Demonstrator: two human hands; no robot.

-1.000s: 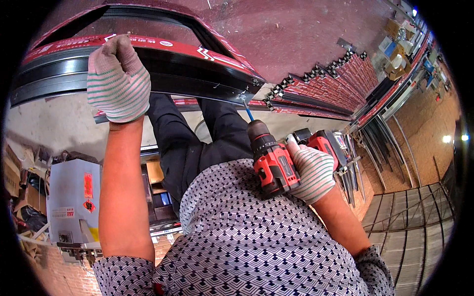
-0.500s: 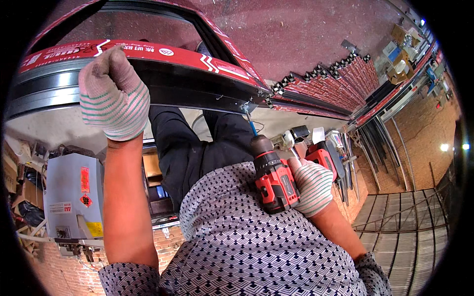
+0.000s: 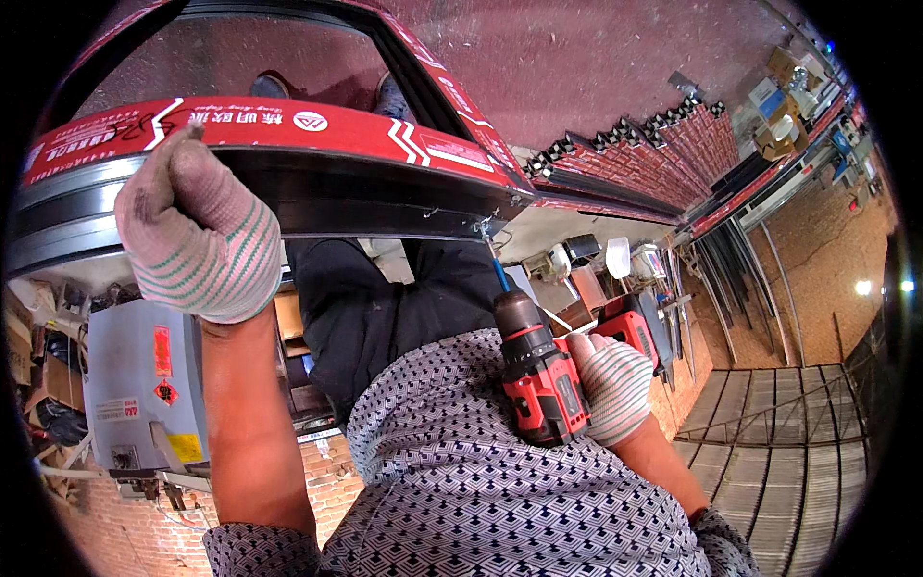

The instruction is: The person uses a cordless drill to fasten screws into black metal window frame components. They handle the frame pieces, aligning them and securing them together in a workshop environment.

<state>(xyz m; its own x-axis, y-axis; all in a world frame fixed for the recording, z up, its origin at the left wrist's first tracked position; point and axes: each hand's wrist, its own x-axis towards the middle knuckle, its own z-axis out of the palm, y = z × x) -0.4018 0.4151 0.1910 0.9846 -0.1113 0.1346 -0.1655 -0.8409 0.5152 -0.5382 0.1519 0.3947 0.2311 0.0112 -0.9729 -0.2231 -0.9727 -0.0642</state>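
Note:
My left hand (image 3: 200, 223), in a white glove with green stripes and a dirty thumb, is raised in front of a black metal frame (image 3: 356, 192) faced with red printed film. Its fingers are curled and pinched together; whatever they hold is hidden. My right hand (image 3: 615, 387), gloved alike, grips a red and black cordless drill (image 3: 540, 370) by the handle. A long blue bit (image 3: 499, 273) points from the chuck up to the frame's underside near its right corner, where small pale shavings (image 3: 486, 228) cling.
A stack of red-filmed profiles (image 3: 644, 163) fans out at the right. Cardboard boxes (image 3: 784, 135) stand beyond it. To the left is a grey machine box (image 3: 135, 385). Dark bars (image 3: 735, 288) lean together at the right, and small containers (image 3: 617, 258) sit behind the drill.
The frame and drill appear a little lower in the picture. My left hand shows larger, lower and farther left. The right hand keeps its grip on the drill, with the bit still at the frame.

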